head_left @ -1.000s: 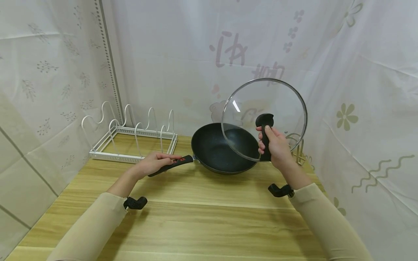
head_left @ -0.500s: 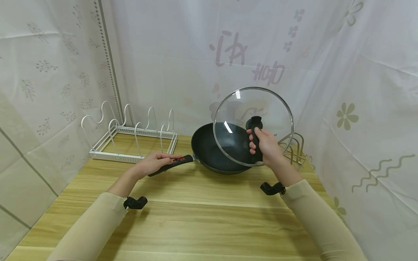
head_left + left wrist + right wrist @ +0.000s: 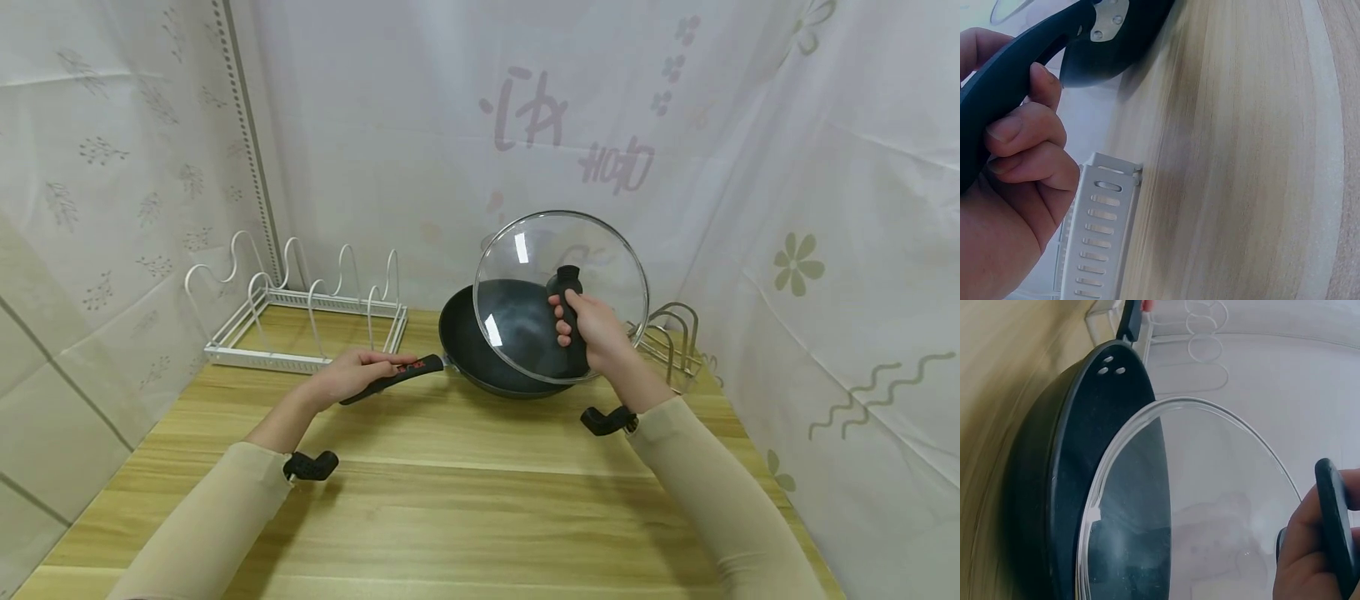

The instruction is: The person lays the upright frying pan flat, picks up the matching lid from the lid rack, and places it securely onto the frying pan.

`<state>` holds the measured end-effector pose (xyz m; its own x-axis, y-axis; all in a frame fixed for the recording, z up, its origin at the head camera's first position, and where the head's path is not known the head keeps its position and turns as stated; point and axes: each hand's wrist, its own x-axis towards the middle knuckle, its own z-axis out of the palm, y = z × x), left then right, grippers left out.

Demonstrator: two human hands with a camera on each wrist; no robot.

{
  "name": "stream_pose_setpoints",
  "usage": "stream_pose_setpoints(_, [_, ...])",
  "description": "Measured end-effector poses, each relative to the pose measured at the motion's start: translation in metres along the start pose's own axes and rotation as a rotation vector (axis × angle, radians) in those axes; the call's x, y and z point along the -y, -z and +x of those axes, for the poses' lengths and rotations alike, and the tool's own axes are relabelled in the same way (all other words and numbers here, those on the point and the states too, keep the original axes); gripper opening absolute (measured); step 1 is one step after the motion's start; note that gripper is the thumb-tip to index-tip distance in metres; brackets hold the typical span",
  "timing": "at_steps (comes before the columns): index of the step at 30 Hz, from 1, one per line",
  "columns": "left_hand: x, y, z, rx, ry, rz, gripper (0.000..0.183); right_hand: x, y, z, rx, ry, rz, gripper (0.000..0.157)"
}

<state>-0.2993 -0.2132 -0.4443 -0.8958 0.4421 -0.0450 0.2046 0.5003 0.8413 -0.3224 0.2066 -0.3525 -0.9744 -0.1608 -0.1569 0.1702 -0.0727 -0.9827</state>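
Note:
My left hand point(image 3: 351, 379) grips the black handle point(image 3: 997, 94) of a dark wok point(image 3: 468, 342), its fingers curled round it in the left wrist view. The wok stands on the wooden table toward the back. In my right hand point(image 3: 600, 333) is the black upright knob of a round glass lid point(image 3: 517, 250) with a metal rim. The lid is tilted, its face toward the head camera, and overlaps the right part of the wok. From the right wrist, the lid's rim point(image 3: 1147, 412) appears close over the wok's mouth; whether they touch I cannot tell.
A white wire rack point(image 3: 262, 358) with several upright loops stands at the back left, just beyond my left hand. Behind my right wrist is a smaller gold-coloured wire rack point(image 3: 686, 333). Patterned white curtains point(image 3: 375, 150) hang round the wooden table point(image 3: 450, 517).
My right hand has carried the lid leftward, from the right of the wok to over it, and the lid's top edge sits lower. The left hand and wok have stayed in place.

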Motion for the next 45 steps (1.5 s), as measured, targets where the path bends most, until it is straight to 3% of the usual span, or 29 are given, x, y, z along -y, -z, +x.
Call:
stream_pose_setpoints(15, [-0.002, 0.001, 0.002, -0.004, -0.002, 0.014, 0.036, 0.003, -0.021, 0.021, 0.036, -0.147, 0.100, 0.040])
stream_pose_setpoints(20, [-0.003, 0.000, 0.002, -0.006, -0.004, 0.009, 0.036, 0.002, -0.026, 0.026, 0.078, -0.172, 0.216, 0.036])
stream_pose_setpoints(25, [0.000, 0.000, 0.003, -0.003, -0.020, -0.002, 0.036, 0.000, -0.026, 0.032, 0.129, -0.192, 0.358, 0.043])
stream_pose_setpoints(31, [0.002, -0.001, 0.004, -0.006, -0.033, -0.002, 0.036, -0.005, -0.023, 0.037, 0.166, -0.211, 0.447, 0.040])
stream_pose_setpoints(45, [0.002, -0.002, 0.001, -0.011, -0.026, -0.008, 0.036, -0.023, -0.026, 0.045, 0.131, -0.185, 0.446, 0.046])
